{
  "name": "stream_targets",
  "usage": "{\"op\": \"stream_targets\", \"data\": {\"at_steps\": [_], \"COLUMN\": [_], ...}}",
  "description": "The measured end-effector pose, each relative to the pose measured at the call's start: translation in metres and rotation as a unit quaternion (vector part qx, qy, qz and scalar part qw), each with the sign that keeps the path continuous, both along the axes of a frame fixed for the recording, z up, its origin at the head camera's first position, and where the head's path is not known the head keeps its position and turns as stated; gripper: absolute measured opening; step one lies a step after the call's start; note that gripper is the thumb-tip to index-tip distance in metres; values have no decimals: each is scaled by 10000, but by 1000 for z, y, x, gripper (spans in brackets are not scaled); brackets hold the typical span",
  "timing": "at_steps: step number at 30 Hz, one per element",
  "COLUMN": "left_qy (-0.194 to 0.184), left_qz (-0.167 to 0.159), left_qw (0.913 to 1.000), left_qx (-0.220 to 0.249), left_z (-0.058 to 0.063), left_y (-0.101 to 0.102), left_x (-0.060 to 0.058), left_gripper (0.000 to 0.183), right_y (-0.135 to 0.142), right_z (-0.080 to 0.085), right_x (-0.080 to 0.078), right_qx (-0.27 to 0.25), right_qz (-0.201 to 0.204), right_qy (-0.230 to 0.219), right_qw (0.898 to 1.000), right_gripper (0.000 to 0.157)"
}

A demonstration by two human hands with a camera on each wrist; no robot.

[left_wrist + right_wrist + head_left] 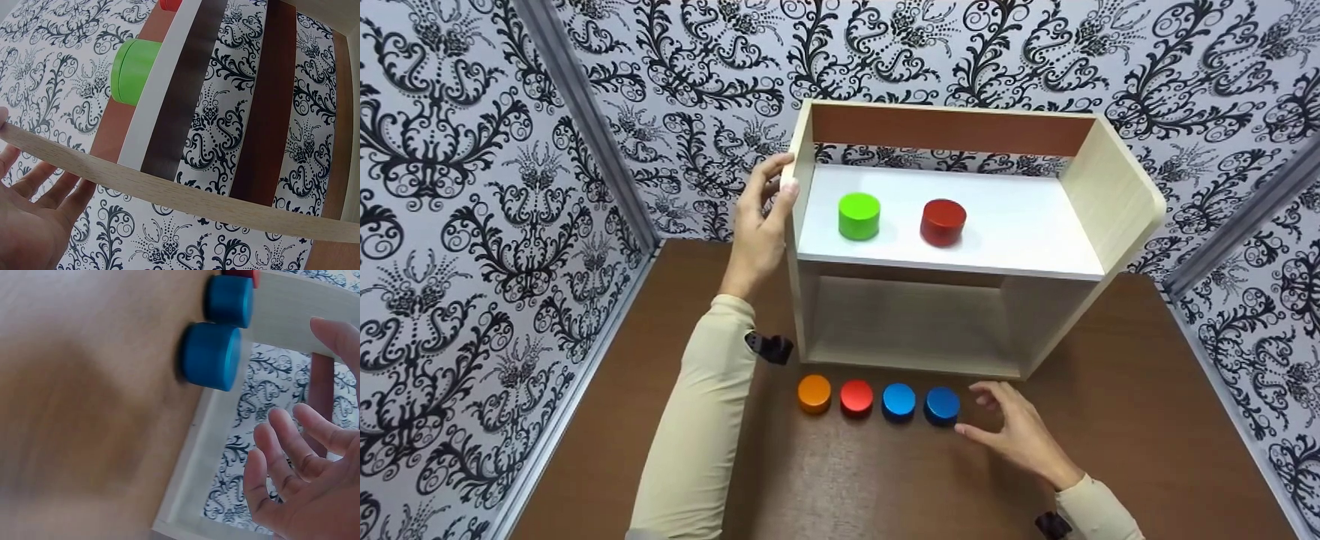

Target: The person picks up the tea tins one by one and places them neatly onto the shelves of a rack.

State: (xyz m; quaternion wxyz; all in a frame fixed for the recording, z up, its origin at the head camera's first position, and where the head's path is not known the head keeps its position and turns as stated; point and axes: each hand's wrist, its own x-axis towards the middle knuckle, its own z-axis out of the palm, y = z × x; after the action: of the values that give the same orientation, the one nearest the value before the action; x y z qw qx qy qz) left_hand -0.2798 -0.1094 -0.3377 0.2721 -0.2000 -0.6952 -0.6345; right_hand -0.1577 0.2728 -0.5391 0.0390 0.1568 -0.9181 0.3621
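Note:
My left hand (pixel 759 232) grips the left side panel of a small wooden shelf unit (pixel 1117 195), thumb on one side of the edge and fingers on the other. The left wrist view shows that hand (pixel 39 219) at the panel's edge. On the white upper shelf stand a green cylinder (pixel 859 217) and a dark red cylinder (pixel 943 223). Below, a row on the table has an orange cylinder (pixel 814 394), a red one (pixel 856 399), a lighter blue one (pixel 898 403) and a darker blue one (pixel 942 406). Just right of the darker blue one, my right hand (pixel 1020 435) hovers with fingers spread, holding nothing.
The unit stands on a brown table (pixel 855 487), its lower compartment (pixel 915 322) facing me. Patterned wall panels (pixel 720 67) rise behind and at both sides, joined by grey metal posts (pixel 585 112). A strip of reddish-brown board (pixel 945 129) crosses the unit's back.

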Motion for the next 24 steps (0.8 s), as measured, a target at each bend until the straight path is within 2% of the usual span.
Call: {"op": "stream_targets", "data": {"at_steps": [10,24], "left_qy": [-44,-108], "left_qz": [7,-51], "left_qw": [10000,9999], "left_qx": [6,73], "left_z": [0,0], "left_y": [0,0], "left_x": [0,0], "left_gripper": [40,39], "right_y": [8,15], "right_z": [-21,-40], "right_x": [-6,-16], "right_qx": [183,409], "right_qz": [-16,16], "right_qy": [-581,-771], "right_qw": [9981,9962], "right_gripper": [61,60]}}
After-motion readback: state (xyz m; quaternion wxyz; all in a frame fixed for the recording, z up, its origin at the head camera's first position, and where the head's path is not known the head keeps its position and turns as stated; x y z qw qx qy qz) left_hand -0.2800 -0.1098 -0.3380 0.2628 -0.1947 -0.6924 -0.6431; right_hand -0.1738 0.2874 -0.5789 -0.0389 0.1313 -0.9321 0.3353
